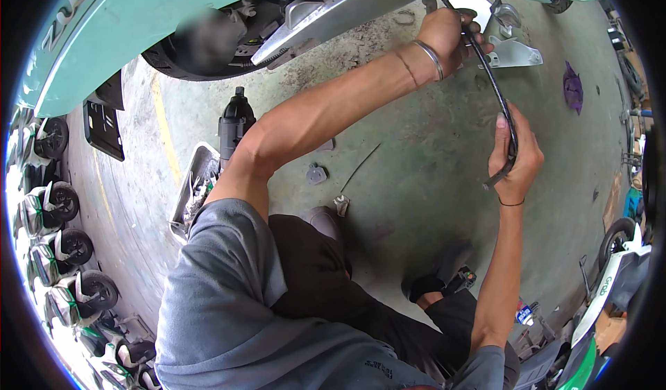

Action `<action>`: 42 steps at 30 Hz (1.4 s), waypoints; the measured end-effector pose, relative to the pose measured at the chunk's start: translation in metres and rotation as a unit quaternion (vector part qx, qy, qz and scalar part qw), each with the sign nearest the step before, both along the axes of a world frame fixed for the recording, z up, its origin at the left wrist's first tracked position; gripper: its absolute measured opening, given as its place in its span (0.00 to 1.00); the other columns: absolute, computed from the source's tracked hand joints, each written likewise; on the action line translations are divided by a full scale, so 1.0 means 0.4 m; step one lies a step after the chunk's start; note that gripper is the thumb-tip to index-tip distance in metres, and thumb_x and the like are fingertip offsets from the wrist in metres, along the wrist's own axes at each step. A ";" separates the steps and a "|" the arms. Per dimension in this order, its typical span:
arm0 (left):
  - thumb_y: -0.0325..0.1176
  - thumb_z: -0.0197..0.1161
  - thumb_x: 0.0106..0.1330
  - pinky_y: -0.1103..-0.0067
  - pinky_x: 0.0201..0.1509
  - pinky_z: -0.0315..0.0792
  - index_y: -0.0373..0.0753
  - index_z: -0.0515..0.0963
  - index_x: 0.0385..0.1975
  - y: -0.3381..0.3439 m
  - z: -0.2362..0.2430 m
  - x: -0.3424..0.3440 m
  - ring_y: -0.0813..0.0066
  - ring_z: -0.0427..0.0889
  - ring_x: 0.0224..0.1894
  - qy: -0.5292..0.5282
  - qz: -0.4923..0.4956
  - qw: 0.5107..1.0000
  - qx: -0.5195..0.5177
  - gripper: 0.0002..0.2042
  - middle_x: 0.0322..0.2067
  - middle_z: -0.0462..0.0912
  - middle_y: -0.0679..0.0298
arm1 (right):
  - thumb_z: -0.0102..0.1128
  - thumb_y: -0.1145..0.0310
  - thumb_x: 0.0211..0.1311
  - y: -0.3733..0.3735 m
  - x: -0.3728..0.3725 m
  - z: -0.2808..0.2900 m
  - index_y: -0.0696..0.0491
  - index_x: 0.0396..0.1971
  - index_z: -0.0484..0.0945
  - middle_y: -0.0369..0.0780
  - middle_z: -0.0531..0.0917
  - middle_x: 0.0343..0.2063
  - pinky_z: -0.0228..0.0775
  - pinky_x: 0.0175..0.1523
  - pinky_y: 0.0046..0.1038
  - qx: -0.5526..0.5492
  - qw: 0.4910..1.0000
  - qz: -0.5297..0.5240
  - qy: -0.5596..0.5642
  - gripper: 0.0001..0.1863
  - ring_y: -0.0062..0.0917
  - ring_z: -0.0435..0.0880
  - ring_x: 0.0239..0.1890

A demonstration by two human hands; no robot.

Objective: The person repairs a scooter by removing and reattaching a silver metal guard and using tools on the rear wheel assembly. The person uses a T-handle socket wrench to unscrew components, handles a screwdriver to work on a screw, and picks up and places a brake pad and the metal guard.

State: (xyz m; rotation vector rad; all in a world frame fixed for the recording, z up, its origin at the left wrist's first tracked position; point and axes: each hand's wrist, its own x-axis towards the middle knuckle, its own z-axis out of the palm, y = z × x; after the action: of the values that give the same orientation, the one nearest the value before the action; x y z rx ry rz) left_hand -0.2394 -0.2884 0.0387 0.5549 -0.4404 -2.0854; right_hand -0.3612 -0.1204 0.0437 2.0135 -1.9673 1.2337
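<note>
Concrete floor (416, 133), stained greenish, spans the bay. Pale green vehicle body (139, 22) overhangs the far side; a row of scooters (75, 246) lines the left wall. Under the body, a silver metal arm (354, 12) slopes up to the right. Black bar (494, 81), the thing in use: one end by the right end of the silver arm, just below the green body; whether it is seated on anything there, I cannot tell. Long axis runs from that end down toward the worker and somewhat right; the near end bends back left, its tip pointing down-left. Silver tray (179, 229) with loose parts lies left of the worker, a black power tool (236, 123) near it. Right hand (519, 151) grips the near part, thumb laid along the bar, fingers closed behind it, partly hidden. Left hand (447, 42) is at the upper part, fingers bent around the bar; cannot tell which fingertips press. Beyond: pale bracket (515, 54), then crumpled purple cloth (573, 88). Smallest noted: grey pad (316, 174) on the floor.
</note>
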 end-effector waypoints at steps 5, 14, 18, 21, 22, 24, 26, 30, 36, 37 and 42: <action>0.26 0.42 0.70 0.62 0.41 0.78 0.28 0.64 0.40 0.004 0.000 -0.017 0.66 0.72 0.29 0.019 -0.001 1.000 0.018 0.07 0.28 0.67 0.56 | 0.59 0.66 0.66 0.000 -0.001 -0.003 0.62 0.37 0.82 0.32 0.74 0.20 0.58 0.26 0.18 0.019 0.979 -0.052 -0.197 0.13 0.13 0.68 0.22; 0.25 0.45 0.69 0.62 0.43 0.79 0.26 0.65 0.46 0.002 0.007 -0.003 0.62 0.77 0.33 -0.009 0.010 1.000 0.004 0.10 0.32 0.72 0.54 | 0.58 0.64 0.67 -0.020 -0.016 0.025 0.65 0.34 0.80 0.29 0.68 0.19 0.47 0.26 0.18 0.117 0.875 -0.084 -0.462 0.16 0.11 0.60 0.22; 0.26 0.49 0.69 0.63 0.46 0.78 0.27 0.67 0.47 0.022 -0.005 0.005 0.58 0.81 0.37 -0.072 -0.024 0.997 -0.024 0.11 0.36 0.77 0.50 | 0.57 0.66 0.68 0.033 0.011 -0.041 0.64 0.42 0.78 0.29 0.73 0.26 0.57 0.33 0.15 0.138 0.923 -0.040 -0.357 0.15 0.11 0.66 0.29; 0.28 0.54 0.68 0.64 0.44 0.79 0.28 0.69 0.45 0.103 -0.047 0.063 0.57 0.82 0.36 -0.098 -0.073 0.991 -0.052 0.11 0.36 0.77 0.51 | 0.57 0.68 0.68 0.147 0.109 -0.116 0.63 0.47 0.76 0.31 0.76 0.31 0.63 0.39 0.17 0.138 0.918 -0.042 -0.368 0.15 0.12 0.70 0.34; 0.29 0.54 0.68 0.65 0.43 0.79 0.28 0.70 0.45 0.139 -0.058 0.079 0.58 0.82 0.35 -0.126 -0.073 0.989 -0.029 0.11 0.35 0.77 0.52 | 0.56 0.69 0.68 0.188 0.136 -0.132 0.63 0.48 0.76 0.32 0.77 0.32 0.64 0.41 0.18 0.143 0.911 -0.059 -0.383 0.15 0.13 0.71 0.35; 0.30 0.54 0.67 0.66 0.41 0.80 0.29 0.70 0.44 0.216 -0.080 0.101 0.60 0.82 0.33 -0.176 -0.081 0.981 0.014 0.11 0.34 0.76 0.54 | 0.57 0.71 0.66 0.265 0.195 -0.148 0.63 0.48 0.76 0.32 0.77 0.29 0.65 0.38 0.18 0.147 0.912 -0.080 -0.375 0.14 0.13 0.71 0.32; 0.31 0.54 0.67 0.67 0.38 0.80 0.32 0.70 0.42 0.289 -0.107 0.141 0.64 0.79 0.30 -0.211 -0.074 0.969 0.107 0.09 0.31 0.73 0.58 | 0.57 0.73 0.65 0.330 0.247 -0.145 0.63 0.48 0.76 0.34 0.78 0.26 0.66 0.35 0.19 0.198 0.917 -0.075 -0.338 0.14 0.16 0.73 0.27; 0.32 0.52 0.68 0.70 0.34 0.75 0.36 0.68 0.42 0.347 -0.109 0.231 0.70 0.73 0.27 -0.284 -0.008 0.948 0.144 0.08 0.29 0.70 0.63 | 0.57 0.75 0.62 0.357 0.294 -0.176 0.63 0.47 0.77 0.39 0.79 0.21 0.65 0.27 0.21 0.197 0.939 -0.007 -0.281 0.14 0.20 0.74 0.18; 0.31 0.47 0.68 0.75 0.34 0.65 0.40 0.69 0.40 0.356 -0.043 0.331 0.76 0.65 0.25 -0.237 0.079 0.958 0.144 0.06 0.26 0.65 0.68 | 0.58 0.77 0.59 0.310 0.339 -0.170 0.63 0.45 0.77 0.44 0.79 0.22 0.65 0.25 0.25 0.140 0.954 0.077 -0.255 0.14 0.27 0.75 0.18; 0.31 0.46 0.68 0.75 0.34 0.65 0.40 0.69 0.40 0.350 -0.048 0.347 0.77 0.65 0.25 -0.233 0.077 0.959 0.139 0.06 0.26 0.65 0.68 | 0.58 0.77 0.59 0.304 0.347 -0.170 0.64 0.45 0.77 0.44 0.80 0.22 0.66 0.25 0.26 0.129 0.957 0.089 -0.245 0.14 0.28 0.75 0.18; 0.29 0.42 0.66 0.76 0.33 0.64 0.39 0.69 0.40 0.299 -0.038 0.374 0.78 0.65 0.24 -0.233 0.088 0.959 0.132 0.08 0.25 0.64 0.70 | 0.57 0.78 0.58 0.251 0.392 -0.169 0.65 0.45 0.76 0.46 0.81 0.25 0.68 0.26 0.28 0.090 0.957 0.097 -0.257 0.15 0.31 0.77 0.19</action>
State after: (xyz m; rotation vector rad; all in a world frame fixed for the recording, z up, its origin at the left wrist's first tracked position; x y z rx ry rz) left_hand -0.0897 -0.1687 0.0235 1.2128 -0.3621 -1.8441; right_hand -0.2043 -0.0200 -0.0241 2.1794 -2.2009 1.8456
